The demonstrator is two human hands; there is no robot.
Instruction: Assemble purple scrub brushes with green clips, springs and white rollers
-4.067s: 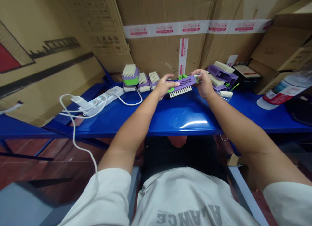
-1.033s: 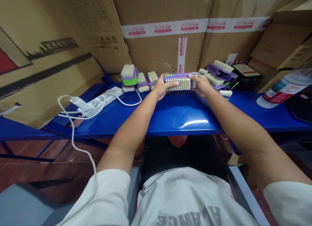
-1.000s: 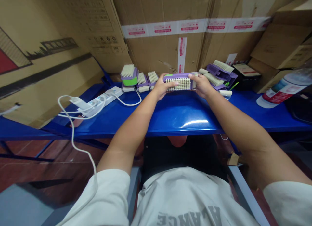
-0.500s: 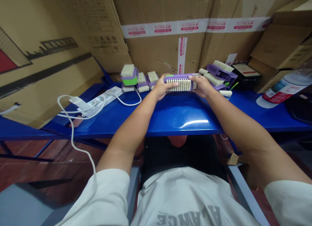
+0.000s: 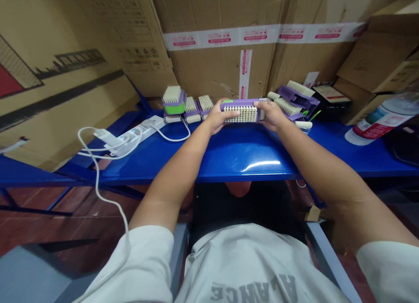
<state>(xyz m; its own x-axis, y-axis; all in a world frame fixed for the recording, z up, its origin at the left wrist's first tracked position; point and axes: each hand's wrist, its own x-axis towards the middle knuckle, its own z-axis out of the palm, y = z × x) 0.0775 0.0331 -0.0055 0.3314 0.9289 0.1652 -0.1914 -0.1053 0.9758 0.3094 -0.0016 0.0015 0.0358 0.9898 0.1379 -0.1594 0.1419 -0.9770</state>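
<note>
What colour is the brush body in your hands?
The brush body is purple, with cream bristles; it shows best in the head view.

- blue bench [image 5: 235, 152]
- pwr strip [image 5: 140, 132] on bench, w/ white cable [image 5: 97, 181] trailing off front edge
- 3 brushes [image 5: 172, 95] upright in row, next to strip
- purple brushes [image 5: 296, 95] piled R side
- plastic bottle [image 5: 381, 124] on its side, far R
- cardboard boxes [image 5: 216, 63] behind bench, pink-marked tape

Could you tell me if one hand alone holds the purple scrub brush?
No, the left hand and right hand both grip the scrub brush.
</note>
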